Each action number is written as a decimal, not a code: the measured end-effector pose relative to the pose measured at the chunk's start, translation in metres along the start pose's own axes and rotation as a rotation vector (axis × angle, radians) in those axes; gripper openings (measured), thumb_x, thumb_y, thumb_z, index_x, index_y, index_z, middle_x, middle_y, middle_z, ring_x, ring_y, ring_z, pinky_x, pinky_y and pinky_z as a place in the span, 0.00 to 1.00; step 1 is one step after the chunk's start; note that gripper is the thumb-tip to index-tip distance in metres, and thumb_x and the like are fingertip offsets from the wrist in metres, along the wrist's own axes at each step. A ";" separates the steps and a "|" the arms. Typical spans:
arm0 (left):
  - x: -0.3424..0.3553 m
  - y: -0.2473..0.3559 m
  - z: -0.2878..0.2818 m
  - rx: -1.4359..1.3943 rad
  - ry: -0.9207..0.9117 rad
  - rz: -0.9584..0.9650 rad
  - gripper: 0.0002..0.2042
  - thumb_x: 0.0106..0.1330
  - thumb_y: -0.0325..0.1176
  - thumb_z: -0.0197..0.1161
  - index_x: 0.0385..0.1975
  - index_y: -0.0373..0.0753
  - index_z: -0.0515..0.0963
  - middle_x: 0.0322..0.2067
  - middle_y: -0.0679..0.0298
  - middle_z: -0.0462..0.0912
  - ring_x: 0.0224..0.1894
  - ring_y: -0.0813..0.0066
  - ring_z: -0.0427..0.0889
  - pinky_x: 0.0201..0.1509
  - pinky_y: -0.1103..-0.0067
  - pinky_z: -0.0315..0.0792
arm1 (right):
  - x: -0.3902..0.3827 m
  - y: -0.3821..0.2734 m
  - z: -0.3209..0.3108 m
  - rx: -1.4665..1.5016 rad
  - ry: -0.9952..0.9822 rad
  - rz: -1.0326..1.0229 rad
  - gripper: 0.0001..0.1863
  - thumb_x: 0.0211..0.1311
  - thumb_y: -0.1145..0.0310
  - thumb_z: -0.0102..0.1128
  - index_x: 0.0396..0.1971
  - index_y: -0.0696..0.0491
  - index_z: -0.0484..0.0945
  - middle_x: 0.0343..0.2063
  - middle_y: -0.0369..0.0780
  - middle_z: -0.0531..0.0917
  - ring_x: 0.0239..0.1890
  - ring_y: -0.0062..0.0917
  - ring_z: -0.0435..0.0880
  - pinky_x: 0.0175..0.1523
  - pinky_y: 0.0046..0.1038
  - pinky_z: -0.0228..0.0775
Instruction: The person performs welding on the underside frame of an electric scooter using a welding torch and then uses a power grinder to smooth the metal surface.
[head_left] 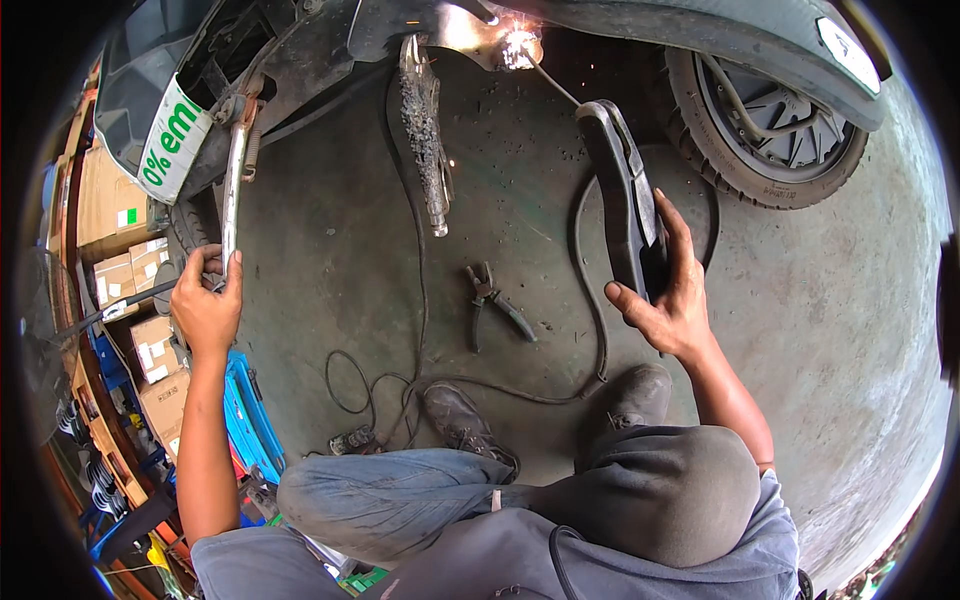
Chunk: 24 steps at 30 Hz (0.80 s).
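Note:
My left hand is closed around the lower end of a silver kickstand, which hangs with a spring beside its upper end from a scooter. A black handheld welder is in my right hand, fingers and thumb around its lower end. From its top a thin electrode rod reaches up left to the scooter's underside. Bright sparks burn at the rod's tip against a metal part there. Just left of the sparks is a crusted, dark metal piece with a pale lower tip.
Pliers lie on the grey floor between my hands. Dark cables loop over the floor, close to my shoes. The scooter's wheel stands at the far right. Cardboard boxes and a blue case are at left.

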<state>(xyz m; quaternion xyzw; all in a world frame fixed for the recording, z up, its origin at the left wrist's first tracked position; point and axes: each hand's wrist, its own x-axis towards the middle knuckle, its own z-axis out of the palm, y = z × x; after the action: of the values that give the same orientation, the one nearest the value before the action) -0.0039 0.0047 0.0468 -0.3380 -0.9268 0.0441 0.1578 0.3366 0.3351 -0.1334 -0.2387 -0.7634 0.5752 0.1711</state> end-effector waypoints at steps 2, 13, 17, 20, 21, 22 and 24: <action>0.000 0.001 0.000 -0.001 -0.005 -0.007 0.12 0.63 0.42 0.70 0.36 0.40 0.83 0.20 0.64 0.81 0.19 0.70 0.73 0.26 0.72 0.67 | -0.001 -0.002 0.000 0.020 -0.014 0.037 0.54 0.46 0.63 0.75 0.73 0.54 0.54 0.63 0.55 0.72 0.62 0.46 0.78 0.60 0.40 0.76; -0.001 -0.001 0.001 0.015 -0.017 -0.023 0.12 0.62 0.42 0.71 0.36 0.40 0.83 0.21 0.63 0.82 0.20 0.69 0.75 0.27 0.72 0.68 | -0.001 0.000 0.001 -0.022 -0.013 0.003 0.54 0.45 0.63 0.74 0.73 0.54 0.55 0.63 0.56 0.72 0.61 0.47 0.78 0.58 0.39 0.78; 0.000 0.000 0.000 0.016 -0.016 -0.025 0.12 0.62 0.42 0.71 0.36 0.40 0.83 0.21 0.63 0.82 0.19 0.69 0.74 0.27 0.72 0.68 | -0.002 0.000 0.002 0.010 -0.003 0.027 0.53 0.45 0.64 0.74 0.73 0.55 0.55 0.64 0.56 0.72 0.62 0.47 0.77 0.63 0.40 0.73; 0.000 0.002 0.000 0.005 -0.015 -0.026 0.12 0.62 0.41 0.71 0.36 0.40 0.83 0.21 0.63 0.82 0.19 0.69 0.74 0.27 0.72 0.68 | -0.001 0.005 0.001 -0.036 0.003 -0.039 0.53 0.45 0.64 0.74 0.73 0.56 0.55 0.64 0.56 0.71 0.63 0.47 0.77 0.65 0.40 0.71; 0.000 0.001 0.000 0.005 -0.014 -0.025 0.12 0.62 0.41 0.71 0.36 0.39 0.83 0.21 0.63 0.82 0.19 0.69 0.74 0.27 0.72 0.67 | -0.001 0.004 0.001 -0.028 0.003 -0.034 0.53 0.45 0.64 0.74 0.73 0.56 0.55 0.64 0.56 0.71 0.63 0.47 0.77 0.65 0.40 0.71; 0.000 0.000 0.000 0.005 -0.013 -0.025 0.12 0.62 0.41 0.71 0.36 0.39 0.83 0.21 0.63 0.82 0.19 0.70 0.74 0.26 0.72 0.67 | -0.001 0.003 0.001 -0.020 0.003 -0.028 0.53 0.45 0.64 0.74 0.73 0.56 0.55 0.64 0.56 0.71 0.63 0.47 0.77 0.65 0.40 0.71; 0.000 0.000 0.001 0.000 -0.008 -0.021 0.12 0.62 0.41 0.71 0.36 0.39 0.83 0.21 0.63 0.81 0.19 0.70 0.74 0.26 0.72 0.67 | -0.001 0.002 0.001 -0.006 0.000 -0.013 0.53 0.45 0.64 0.74 0.73 0.56 0.55 0.64 0.56 0.71 0.63 0.47 0.77 0.65 0.40 0.71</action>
<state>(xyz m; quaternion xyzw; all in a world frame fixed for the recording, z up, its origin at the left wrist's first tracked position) -0.0041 0.0044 0.0462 -0.3281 -0.9309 0.0437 0.1545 0.3374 0.3339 -0.1356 -0.2341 -0.7669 0.5716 0.1742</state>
